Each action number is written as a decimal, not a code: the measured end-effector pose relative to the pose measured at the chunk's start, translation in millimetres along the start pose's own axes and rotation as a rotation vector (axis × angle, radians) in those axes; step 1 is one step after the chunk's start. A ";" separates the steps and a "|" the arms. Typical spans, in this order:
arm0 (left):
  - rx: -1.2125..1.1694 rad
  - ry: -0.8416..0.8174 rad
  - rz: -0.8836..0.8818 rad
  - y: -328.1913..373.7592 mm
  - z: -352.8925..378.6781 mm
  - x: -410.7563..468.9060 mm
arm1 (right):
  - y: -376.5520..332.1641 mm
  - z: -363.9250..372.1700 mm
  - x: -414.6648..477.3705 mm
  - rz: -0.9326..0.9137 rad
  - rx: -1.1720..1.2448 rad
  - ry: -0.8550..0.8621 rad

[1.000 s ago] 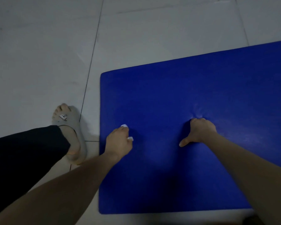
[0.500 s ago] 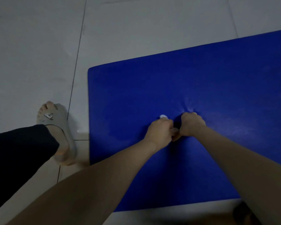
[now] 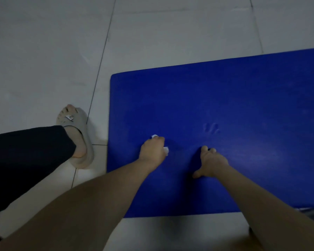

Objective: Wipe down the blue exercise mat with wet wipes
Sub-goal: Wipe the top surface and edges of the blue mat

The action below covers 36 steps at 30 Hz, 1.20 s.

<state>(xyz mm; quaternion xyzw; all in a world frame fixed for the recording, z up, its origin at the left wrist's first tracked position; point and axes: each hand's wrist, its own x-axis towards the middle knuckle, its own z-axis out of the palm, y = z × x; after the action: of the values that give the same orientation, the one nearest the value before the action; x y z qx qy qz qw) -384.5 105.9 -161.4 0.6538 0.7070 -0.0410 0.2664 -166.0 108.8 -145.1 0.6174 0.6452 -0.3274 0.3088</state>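
looking down on the blue exercise mat (image 3: pixel 225 98) laid flat on a pale tiled floor (image 3: pixel 43 51), deep blue, smooth with a faint sheen, rounded at the far left corner and marked by shallow finger dents (image 3: pixel 211 127) just beyond the right hand (image 3: pixel 211 163). pressing a crumpled white wet wipe (image 3: pixel 166 150) onto the mat's left part with the left hand (image 3: pixel 153 151), fingers curled round it with white poking out on two sides. bracing on the mat with the right hand, thumb splayed, fingers stretched forward and down, holding nothing; beside the left edge, a foot (image 3: pixel 76 145) in a grey slipper (image 3: pixel 88 142).
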 end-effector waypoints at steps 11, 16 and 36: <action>-0.079 0.069 -0.368 -77.7 -19.0 -9.8 | -0.2 -5.8 6.8 -0.044 -0.005 0.019; -0.268 0.084 -0.180 -21.2 1.0 -6.6 | 2.0 -4.7 11.5 -0.038 -0.007 0.044; -0.160 0.008 -0.105 -3.4 13.1 -35.7 | 1.7 -4.1 8.5 -0.068 -0.010 0.087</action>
<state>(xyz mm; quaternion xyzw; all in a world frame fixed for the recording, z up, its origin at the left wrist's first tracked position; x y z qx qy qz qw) -383.4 67.9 -158.3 0.5925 0.7424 0.0044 0.3127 -164.7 117.2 -149.5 0.6072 0.6801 -0.3075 0.2723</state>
